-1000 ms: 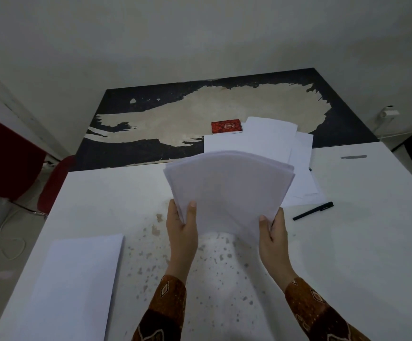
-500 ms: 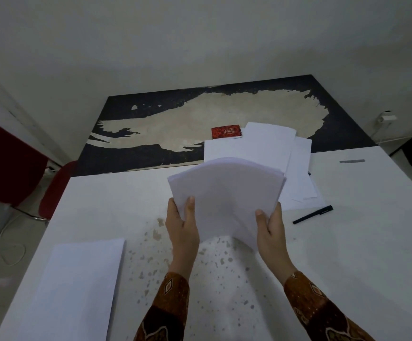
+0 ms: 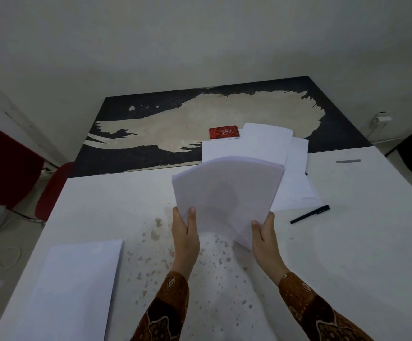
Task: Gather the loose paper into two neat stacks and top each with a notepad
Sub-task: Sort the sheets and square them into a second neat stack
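Thumbs sit on the near face of the sheaf of paper (image 3: 227, 193), one at each lower side, with the fingers hidden behind it; the left hand (image 3: 184, 232) pinches the left edge and the right hand (image 3: 265, 236) pinches the lower right corner, so the sheets are held up off the white table (image 3: 347, 254) and bow over at the top — a hold that looks meant for squaring the edges before the sheaf is laid down; just beyond it more loose sheets (image 3: 296, 166) lie fanned and overlapping, not yet gathered, with a black pen (image 3: 309, 214) beside them; a red notepad (image 3: 224, 133) waits on the dark worn tabletop (image 3: 150, 124) behind, probably to go on top later; a flat stack (image 3: 77, 286) lies at the near left, no notepad on it
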Demonstrator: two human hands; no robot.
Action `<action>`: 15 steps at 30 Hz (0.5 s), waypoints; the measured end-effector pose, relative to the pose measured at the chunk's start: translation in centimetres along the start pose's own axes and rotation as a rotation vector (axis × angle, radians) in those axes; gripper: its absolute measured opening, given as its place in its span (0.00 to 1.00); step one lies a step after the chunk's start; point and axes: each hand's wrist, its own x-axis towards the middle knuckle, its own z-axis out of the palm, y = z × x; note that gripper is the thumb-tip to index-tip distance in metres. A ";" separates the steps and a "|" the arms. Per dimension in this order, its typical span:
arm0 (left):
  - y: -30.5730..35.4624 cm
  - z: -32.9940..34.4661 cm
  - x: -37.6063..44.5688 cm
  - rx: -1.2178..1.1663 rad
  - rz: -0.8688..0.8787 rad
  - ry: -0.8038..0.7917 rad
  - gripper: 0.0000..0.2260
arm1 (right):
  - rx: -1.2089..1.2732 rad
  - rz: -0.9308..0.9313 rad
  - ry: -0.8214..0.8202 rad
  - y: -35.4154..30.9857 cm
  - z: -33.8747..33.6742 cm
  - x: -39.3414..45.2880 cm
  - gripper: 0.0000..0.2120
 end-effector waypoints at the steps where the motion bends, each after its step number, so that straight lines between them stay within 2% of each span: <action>1: -0.1 -0.1 0.0 0.023 0.006 0.000 0.10 | -0.013 0.002 0.005 0.0 -0.1 0.1 0.13; 4: 0.1 -0.6 0.7 0.127 0.066 0.030 0.09 | -0.070 -0.026 0.033 -0.3 -0.4 1.2 0.12; 7: -0.8 -1.5 2.1 0.227 0.006 0.014 0.05 | -0.127 -0.053 -0.002 -0.5 -0.5 2.9 0.14; 10: -3.5 -2.5 3.7 0.267 -0.142 -0.026 0.20 | -0.232 0.027 -0.106 0.3 -0.2 4.7 0.17; 15: -6.8 -3.3 4.2 0.321 -0.370 0.005 0.24 | -0.358 0.161 -0.329 2.9 1.0 6.4 0.20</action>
